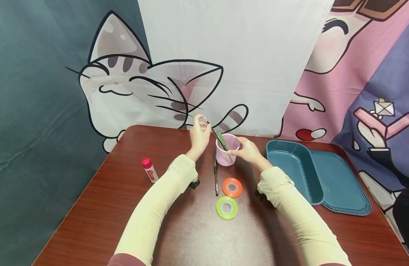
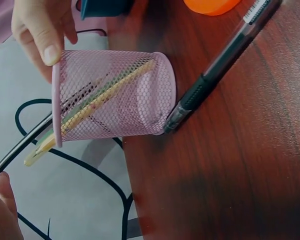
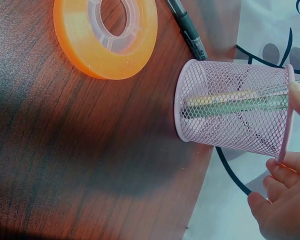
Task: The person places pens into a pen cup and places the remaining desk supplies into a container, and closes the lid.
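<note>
A pink mesh pen cup (image 1: 220, 157) stands near the back edge of the table. My right hand (image 1: 251, 152) grips its rim from the right, thumb and fingers on either side. My left hand (image 1: 199, 135) pinches the upper end of a dark pen (image 2: 21, 146), which slants down into the cup. Through the mesh a yellow pen-like stick (image 2: 112, 92) and a green one (image 3: 235, 106) show, leaning inside. Another black pen (image 1: 216, 179) lies on the table, its far end close to the cup's base.
An orange tape roll (image 1: 225, 188) and a green tape roll (image 1: 219, 208) lie in front of the cup. A glue stick with a pink cap (image 1: 150, 170) is at the left. On the right, a teal tray (image 1: 295, 170) overlaps its flat lid (image 1: 344, 184).
</note>
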`<action>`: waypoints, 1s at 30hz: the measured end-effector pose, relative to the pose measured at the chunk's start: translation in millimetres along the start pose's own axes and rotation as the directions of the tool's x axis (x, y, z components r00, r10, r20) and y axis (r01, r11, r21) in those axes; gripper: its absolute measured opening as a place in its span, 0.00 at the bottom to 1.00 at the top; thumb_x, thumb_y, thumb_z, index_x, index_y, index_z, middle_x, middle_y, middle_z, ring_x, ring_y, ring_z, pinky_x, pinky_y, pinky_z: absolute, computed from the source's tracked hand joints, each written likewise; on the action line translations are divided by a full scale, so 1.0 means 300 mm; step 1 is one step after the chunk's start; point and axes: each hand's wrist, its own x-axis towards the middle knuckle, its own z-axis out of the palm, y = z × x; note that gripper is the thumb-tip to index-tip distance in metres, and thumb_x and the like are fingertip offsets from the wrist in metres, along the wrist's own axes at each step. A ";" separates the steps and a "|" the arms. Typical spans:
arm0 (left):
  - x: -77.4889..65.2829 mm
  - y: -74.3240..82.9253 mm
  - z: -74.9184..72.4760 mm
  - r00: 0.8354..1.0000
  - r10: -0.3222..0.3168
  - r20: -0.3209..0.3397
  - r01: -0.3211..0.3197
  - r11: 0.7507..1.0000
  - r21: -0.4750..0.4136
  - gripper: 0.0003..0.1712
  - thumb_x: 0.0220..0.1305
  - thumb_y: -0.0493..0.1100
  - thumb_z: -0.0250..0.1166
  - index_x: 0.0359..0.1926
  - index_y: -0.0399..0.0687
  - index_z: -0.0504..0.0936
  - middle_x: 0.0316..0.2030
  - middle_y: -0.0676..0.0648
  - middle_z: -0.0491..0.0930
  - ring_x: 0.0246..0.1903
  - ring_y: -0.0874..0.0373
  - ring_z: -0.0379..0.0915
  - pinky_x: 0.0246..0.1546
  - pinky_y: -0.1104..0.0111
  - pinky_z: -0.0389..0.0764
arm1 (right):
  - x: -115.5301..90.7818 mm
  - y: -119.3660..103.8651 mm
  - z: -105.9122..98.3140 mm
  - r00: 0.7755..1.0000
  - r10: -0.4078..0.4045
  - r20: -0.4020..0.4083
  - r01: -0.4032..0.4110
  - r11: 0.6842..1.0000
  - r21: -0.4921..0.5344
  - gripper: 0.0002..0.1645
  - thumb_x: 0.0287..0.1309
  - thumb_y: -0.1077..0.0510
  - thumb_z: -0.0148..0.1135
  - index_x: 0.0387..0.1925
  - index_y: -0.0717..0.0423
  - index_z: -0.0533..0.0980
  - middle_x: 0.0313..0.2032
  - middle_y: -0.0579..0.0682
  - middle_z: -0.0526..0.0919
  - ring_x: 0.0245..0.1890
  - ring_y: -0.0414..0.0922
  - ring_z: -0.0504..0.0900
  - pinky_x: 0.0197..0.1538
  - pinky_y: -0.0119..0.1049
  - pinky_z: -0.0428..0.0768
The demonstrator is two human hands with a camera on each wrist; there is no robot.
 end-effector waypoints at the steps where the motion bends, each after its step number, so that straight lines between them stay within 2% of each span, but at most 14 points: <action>1: -0.002 0.000 0.002 1.000 0.005 0.004 -0.005 1.000 0.006 0.21 0.54 0.40 0.58 0.50 0.49 0.66 0.31 0.48 0.79 0.30 0.58 0.80 0.30 0.66 0.75 | 0.001 0.001 0.000 1.000 0.000 0.000 0.000 1.000 0.000 0.43 0.42 0.46 0.66 0.58 0.61 0.64 0.56 0.59 0.69 0.57 0.54 0.66 0.58 0.49 0.64; 9: -0.016 -0.012 0.020 0.999 0.016 0.030 -0.017 0.999 0.031 0.21 0.54 0.41 0.58 0.50 0.51 0.66 0.31 0.49 0.80 0.31 0.59 0.80 0.33 0.64 0.76 | 0.009 0.004 0.001 1.000 -0.003 -0.005 0.003 1.000 -0.004 0.41 0.41 0.46 0.67 0.56 0.59 0.66 0.55 0.57 0.71 0.56 0.52 0.68 0.57 0.48 0.65; 16: -0.030 -0.026 0.038 0.999 0.027 0.031 -0.029 0.999 0.045 0.21 0.54 0.40 0.59 0.50 0.50 0.67 0.30 0.49 0.79 0.30 0.59 0.80 0.32 0.65 0.75 | 0.005 0.000 0.001 1.000 0.004 -0.007 -0.003 1.000 0.011 0.41 0.41 0.46 0.67 0.56 0.59 0.66 0.55 0.57 0.71 0.56 0.52 0.68 0.57 0.48 0.65; 22: -0.047 -0.038 0.052 0.999 0.022 0.036 -0.023 0.999 0.026 0.21 0.52 0.39 0.59 0.49 0.48 0.67 0.29 0.48 0.79 0.31 0.59 0.80 0.34 0.66 0.76 | 0.007 0.004 0.004 1.000 0.017 0.002 -0.017 1.000 0.020 0.42 0.42 0.46 0.66 0.57 0.60 0.65 0.56 0.58 0.70 0.57 0.52 0.67 0.58 0.48 0.65; 30: -0.062 -0.045 0.071 0.998 0.013 0.054 -0.016 0.998 0.057 0.21 0.52 0.39 0.60 0.49 0.48 0.67 0.30 0.48 0.80 0.31 0.59 0.80 0.35 0.66 0.76 | 0.010 0.010 0.008 1.000 0.012 0.000 -0.012 1.000 0.026 0.41 0.42 0.46 0.66 0.57 0.60 0.65 0.56 0.57 0.70 0.57 0.52 0.67 0.57 0.48 0.65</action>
